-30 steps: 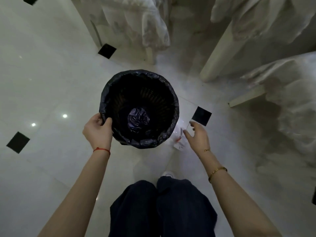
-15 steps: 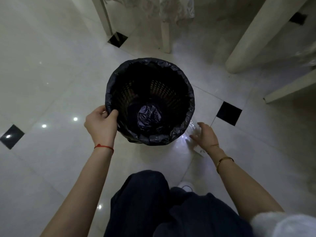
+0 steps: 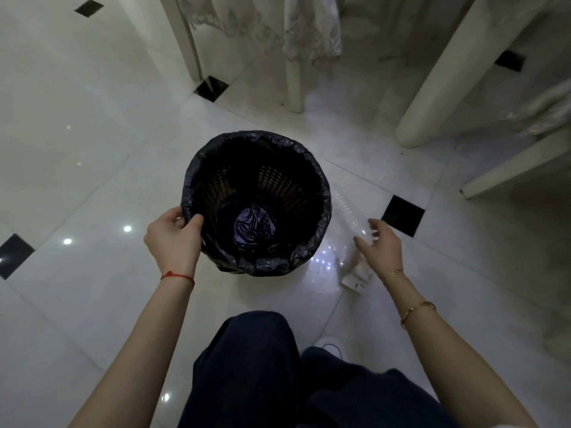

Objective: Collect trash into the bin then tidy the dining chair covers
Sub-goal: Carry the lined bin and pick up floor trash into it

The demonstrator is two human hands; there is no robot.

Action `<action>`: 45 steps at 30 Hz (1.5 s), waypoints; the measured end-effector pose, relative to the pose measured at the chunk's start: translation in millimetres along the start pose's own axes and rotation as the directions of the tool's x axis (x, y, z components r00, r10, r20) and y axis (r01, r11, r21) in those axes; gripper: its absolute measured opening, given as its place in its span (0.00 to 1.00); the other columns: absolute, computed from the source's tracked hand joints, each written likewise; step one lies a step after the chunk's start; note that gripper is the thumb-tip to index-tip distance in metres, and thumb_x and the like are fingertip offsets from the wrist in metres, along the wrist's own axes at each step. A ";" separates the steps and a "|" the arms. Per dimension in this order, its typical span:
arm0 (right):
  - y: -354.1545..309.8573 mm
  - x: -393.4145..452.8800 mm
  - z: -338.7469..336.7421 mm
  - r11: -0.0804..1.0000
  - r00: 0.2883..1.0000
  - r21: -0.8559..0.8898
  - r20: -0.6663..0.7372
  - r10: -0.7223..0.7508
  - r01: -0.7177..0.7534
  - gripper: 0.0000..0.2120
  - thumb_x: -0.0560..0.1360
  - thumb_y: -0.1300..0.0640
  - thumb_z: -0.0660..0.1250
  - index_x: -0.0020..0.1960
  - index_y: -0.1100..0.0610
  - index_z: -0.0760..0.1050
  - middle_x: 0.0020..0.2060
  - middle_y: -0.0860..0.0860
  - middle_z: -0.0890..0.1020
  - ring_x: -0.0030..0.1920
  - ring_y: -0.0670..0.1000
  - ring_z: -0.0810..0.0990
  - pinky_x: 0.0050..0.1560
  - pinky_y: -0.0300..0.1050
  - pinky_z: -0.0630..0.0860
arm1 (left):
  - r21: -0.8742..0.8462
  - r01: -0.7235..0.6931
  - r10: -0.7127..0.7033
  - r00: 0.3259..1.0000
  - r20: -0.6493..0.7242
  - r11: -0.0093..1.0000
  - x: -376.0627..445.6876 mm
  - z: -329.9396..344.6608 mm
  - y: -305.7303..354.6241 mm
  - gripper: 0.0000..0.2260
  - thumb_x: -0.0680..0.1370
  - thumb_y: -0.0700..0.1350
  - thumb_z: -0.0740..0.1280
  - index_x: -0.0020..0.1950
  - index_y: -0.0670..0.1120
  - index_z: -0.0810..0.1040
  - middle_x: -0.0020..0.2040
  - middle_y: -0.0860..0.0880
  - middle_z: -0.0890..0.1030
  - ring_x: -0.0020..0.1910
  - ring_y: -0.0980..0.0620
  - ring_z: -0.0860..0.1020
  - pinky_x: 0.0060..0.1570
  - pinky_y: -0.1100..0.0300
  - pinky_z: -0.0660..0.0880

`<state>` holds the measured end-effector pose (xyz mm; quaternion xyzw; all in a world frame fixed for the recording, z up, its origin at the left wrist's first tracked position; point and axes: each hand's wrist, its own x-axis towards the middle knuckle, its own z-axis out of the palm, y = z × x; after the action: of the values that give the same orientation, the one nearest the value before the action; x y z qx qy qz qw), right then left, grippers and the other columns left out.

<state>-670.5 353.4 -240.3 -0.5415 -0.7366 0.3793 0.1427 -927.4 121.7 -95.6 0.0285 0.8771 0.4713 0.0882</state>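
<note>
Two bare hands framed a black bin (image 3: 256, 202) that stood upright on a glossy white tiled floor (image 3: 92, 134). The left hand (image 3: 173, 239) gripped the near-left edge of the bin, thumb and fingers curled over the black liner bag (image 3: 312, 245) folded down around the rim. Inside, the perforated wall of the bin showed, and a crumpled dark piece of plastic (image 3: 254, 225) lay at the bottom.

Just to the right of the bin, a clear plastic bottle (image 3: 347, 211) lay on its side on the floor — hard to make out against the pale tiles, with a white label or scrap (image 3: 355, 278) at its near end. The right hand (image 3: 381, 245) was over the bottle with fingers spread and relaxed, gripping nothing; whether the fingertips touched the bottle could not be told.

A red string (image 3: 177, 275) circled the left wrist and a gold bracelet (image 3: 417, 312) the right forearm. Dark trousers (image 3: 247, 366) and the toe of a white shoe (image 3: 330, 347) filled the bottom of the view. Beyond the bin stood cream chair legs (image 3: 293, 84) with a lacy pale chair cover (image 3: 312, 35) hanging above them — a thicker table leg (image 3: 432, 88) rose to the right.
</note>
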 end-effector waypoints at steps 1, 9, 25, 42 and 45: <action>-7.8 -1.4 -14.7 0.999 0.998 0.044 -0.051 -0.029 0.031 0.24 0.69 0.58 0.74 0.63 0.59 0.73 0.55 0.55 0.80 0.54 0.55 0.78 0.50 0.39 0.73 | 0.003 -0.005 0.005 1.000 0.003 1.000 -0.7 -0.6 1.7 0.08 0.66 0.43 0.67 0.30 0.55 0.71 0.32 0.37 0.79 0.32 0.51 0.72 0.43 0.48 0.79; -104.5 -30.3 -136.6 0.941 0.952 0.222 -0.230 -0.203 0.254 0.21 0.70 0.56 0.75 0.61 0.53 0.75 0.51 0.46 0.80 0.44 0.40 0.78 0.45 0.32 0.75 | 0.020 -0.072 0.071 0.996 0.056 0.997 -5.2 5.6 14.1 0.03 0.65 0.46 0.66 0.35 0.47 0.78 0.32 0.41 0.81 0.32 0.44 0.77 0.42 0.49 0.80; -157.8 -46.3 -60.6 0.784 0.784 -0.270 0.480 -0.394 0.559 0.24 0.72 0.51 0.72 0.66 0.54 0.73 0.59 0.52 0.79 0.58 0.51 0.78 0.60 0.46 0.74 | -0.036 -0.123 0.128 0.976 0.174 0.992 -41.6 24.2 14.6 0.07 0.66 0.45 0.66 0.36 0.41 0.79 0.30 0.42 0.81 0.30 0.46 0.76 0.36 0.49 0.77; 32.8 -54.9 -19.2 0.969 0.982 -0.214 0.115 0.149 -0.122 0.33 0.71 0.50 0.73 0.70 0.61 0.66 0.66 0.60 0.73 0.65 0.59 0.70 0.64 0.49 0.67 | -0.060 -0.041 0.041 0.999 0.008 0.997 -10.4 14.4 -26.7 0.11 0.64 0.47 0.66 0.34 0.39 0.74 0.27 0.40 0.71 0.29 0.51 0.63 0.33 0.58 0.68; 51.9 -48.7 2.3 0.951 0.958 -0.249 0.172 0.229 -0.183 0.38 0.68 0.49 0.76 0.71 0.62 0.64 0.66 0.63 0.72 0.65 0.62 0.70 0.65 0.53 0.68 | -0.078 -0.018 0.019 1.000 0.010 0.997 -12.3 15.0 -28.0 0.06 0.67 0.43 0.67 0.34 0.40 0.76 0.22 0.51 0.72 0.25 0.57 0.64 0.33 0.61 0.70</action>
<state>-617.9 314.9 -269.1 -0.5880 -0.7253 0.3562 -0.0361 -911.7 116.8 -125.4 0.0358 0.8574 0.5056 0.0897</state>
